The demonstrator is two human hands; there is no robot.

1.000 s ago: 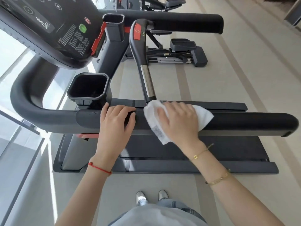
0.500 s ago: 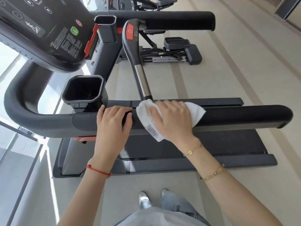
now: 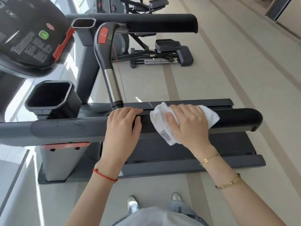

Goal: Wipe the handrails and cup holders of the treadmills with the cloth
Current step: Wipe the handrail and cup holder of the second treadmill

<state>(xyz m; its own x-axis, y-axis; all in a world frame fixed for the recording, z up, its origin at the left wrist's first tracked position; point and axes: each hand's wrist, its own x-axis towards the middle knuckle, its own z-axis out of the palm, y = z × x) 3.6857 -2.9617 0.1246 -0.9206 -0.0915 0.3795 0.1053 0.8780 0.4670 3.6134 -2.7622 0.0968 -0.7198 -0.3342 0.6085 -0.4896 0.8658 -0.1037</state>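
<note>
Far left: black console (image 3: 27, 35) with a green button (image 3: 43, 34) and a round red button (image 3: 50, 27), tilted above the near handrail (image 3: 68, 128). Below the console, a square black cup holder (image 3: 52, 95), open end up, sitting just behind the near handrail; a second, smaller cup holder (image 3: 83, 23) further back beside the far handrail (image 3: 162, 22). Between the two rails, a curved grip bar (image 3: 105, 62) with a red panel near its top and a chrome lower section.

Centre: left hand (image 3: 121, 129) laid over the top of the near handrail, fingers curled over its far edge and thumb on the near side, holding the rail; red string bracelet (image 3: 105, 175) at the wrist.

Just right of it: white cloth (image 3: 158, 118) draped over the black padded part of the same rail, a printed tag hanging at its near edge. Right hand (image 3: 189, 123) pressed on top of the cloth, fingers wrapped over cloth and rail together, thumb on the near side; two gold bracelets (image 3: 210, 158) on the forearm.

Far right: bare padded end of the rail, clear of the cloth. Background: another exercise machine (image 3: 162, 54) on the pale floor (image 3: 244, 79). Bottom: shoes (image 3: 132, 203) of the person.
</note>
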